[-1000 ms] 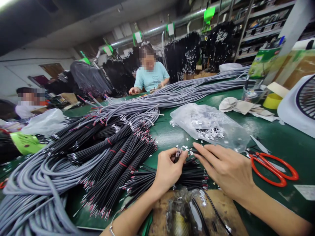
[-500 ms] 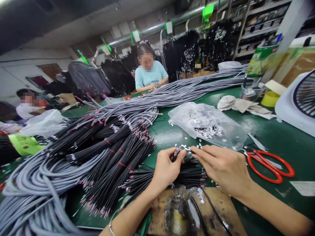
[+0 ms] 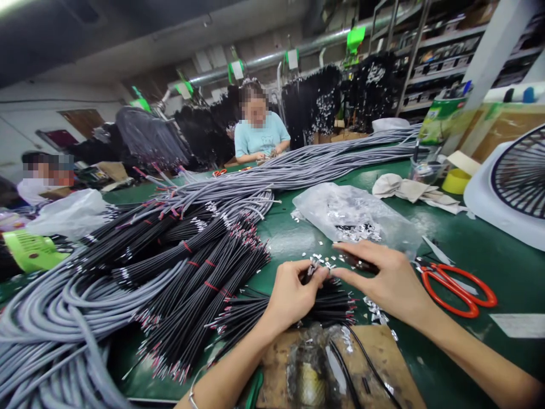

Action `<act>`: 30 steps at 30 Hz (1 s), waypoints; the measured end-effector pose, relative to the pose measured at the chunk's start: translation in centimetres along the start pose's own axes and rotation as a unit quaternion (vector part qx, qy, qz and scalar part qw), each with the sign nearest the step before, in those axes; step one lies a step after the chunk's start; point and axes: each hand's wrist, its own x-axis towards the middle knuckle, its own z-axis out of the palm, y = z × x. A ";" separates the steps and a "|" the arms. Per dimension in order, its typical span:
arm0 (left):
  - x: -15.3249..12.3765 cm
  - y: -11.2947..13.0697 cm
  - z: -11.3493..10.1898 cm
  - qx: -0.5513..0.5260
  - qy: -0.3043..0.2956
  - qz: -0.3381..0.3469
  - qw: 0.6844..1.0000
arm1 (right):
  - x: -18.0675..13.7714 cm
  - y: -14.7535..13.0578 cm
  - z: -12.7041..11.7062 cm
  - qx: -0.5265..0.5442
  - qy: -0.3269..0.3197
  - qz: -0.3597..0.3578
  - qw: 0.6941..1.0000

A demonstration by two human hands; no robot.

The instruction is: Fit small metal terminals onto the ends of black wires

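My left hand (image 3: 293, 289) is closed around a small bunch of thin wires (image 3: 314, 266), whose pale, silvery ends stick up between thumb and forefinger. Just right of it is my right hand (image 3: 387, 278), its thumb and forefinger stretched apart. The thumb tip reaches the wire ends; whether it touches them I cannot tell. A dark shape in the gap of the right hand is too unclear to name. Below both hands lies a pile of short black cables (image 3: 336, 304) with red and white tips. Small silvery pieces (image 3: 330, 259) are scattered just beyond the fingertips.
Bundled black cables (image 3: 200, 307) and coiled grey cables (image 3: 76, 318) cover the left side. A clear plastic bag (image 3: 353, 210) of silvery bits lies ahead. Red-handled scissors (image 3: 464, 289) and a fan (image 3: 511, 182) are on the right. A wooden board (image 3: 383, 363) is nearest me. Another person (image 3: 261, 136) sits opposite.
My right thumb and forefinger have spread from a close pinch near the wire ends. More silvery pieces show beneath the right hand. The left hand keeps its hold, and the view has shifted slightly.
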 end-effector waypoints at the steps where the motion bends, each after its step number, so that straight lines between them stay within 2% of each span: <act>1: 0.0 -0.1 0.0 0.008 -0.004 0.005 1.000 | -0.1 0.1 0.0 -0.035 -0.022 -0.018 0.999; 5: 0.1 -0.3 -0.2 0.021 -0.037 0.015 0.999 | -0.2 0.0 0.1 -0.073 -0.077 -0.034 0.994; 12: 0.1 -0.5 -0.1 0.000 -0.040 0.014 0.999 | 0.4 -0.4 0.0 -0.091 -0.097 0.011 0.991; 18: 0.2 -0.1 -0.4 -0.003 -0.067 0.017 0.998 | 0.5 -0.4 -1.2 -0.046 -0.149 -0.045 0.987; 21: 0.1 0.0 -0.3 0.020 -0.080 0.031 0.996 | 0.3 -0.3 -1.1 -0.045 -0.151 -0.049 0.986; 26: -0.1 0.1 -0.3 0.059 -0.091 0.062 0.992 | 0.2 -0.3 -0.3 -0.016 -0.154 -0.015 0.988; 30: -0.2 0.2 -0.3 0.051 -0.088 0.088 0.991 | 0.3 -0.1 0.3 0.008 -0.165 0.034 0.986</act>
